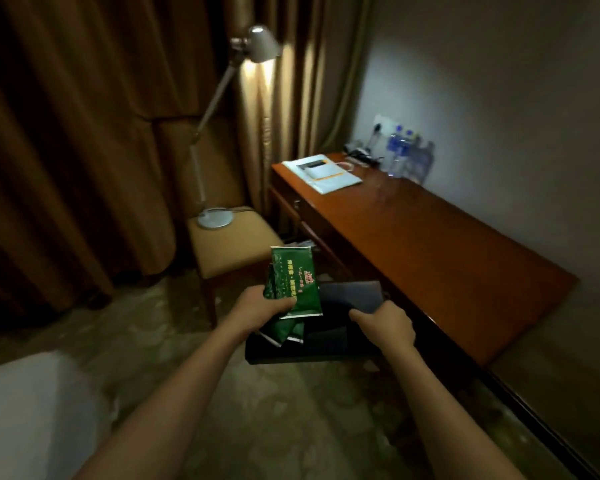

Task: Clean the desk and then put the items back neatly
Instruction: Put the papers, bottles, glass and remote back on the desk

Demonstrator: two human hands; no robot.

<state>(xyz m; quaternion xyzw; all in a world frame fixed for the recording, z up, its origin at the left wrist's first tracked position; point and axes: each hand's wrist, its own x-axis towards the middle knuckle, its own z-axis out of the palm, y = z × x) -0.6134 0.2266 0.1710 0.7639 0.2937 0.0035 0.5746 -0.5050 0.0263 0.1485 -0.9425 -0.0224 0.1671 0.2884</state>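
Note:
My left hand [261, 306] grips a bunch of green sachets [293, 282], holding them upright above a black tray [291, 356]. More green sachets [284, 332] lie in the tray's left part. My right hand [385, 323] grips the tray's right side, fingers curled over a dark grey cloth [350, 294] lying in it. The tray is in the air in front of the wooden desk [430, 244], near its front edge.
On the desk's far end lie white papers [321, 173], cables and a charger [359, 152], and water bottles [407, 155] by the wall. A chair [229, 244] left of the desk carries a lit lamp [219, 126]. Curtains hang behind; a white bed corner [32, 410] is at lower left.

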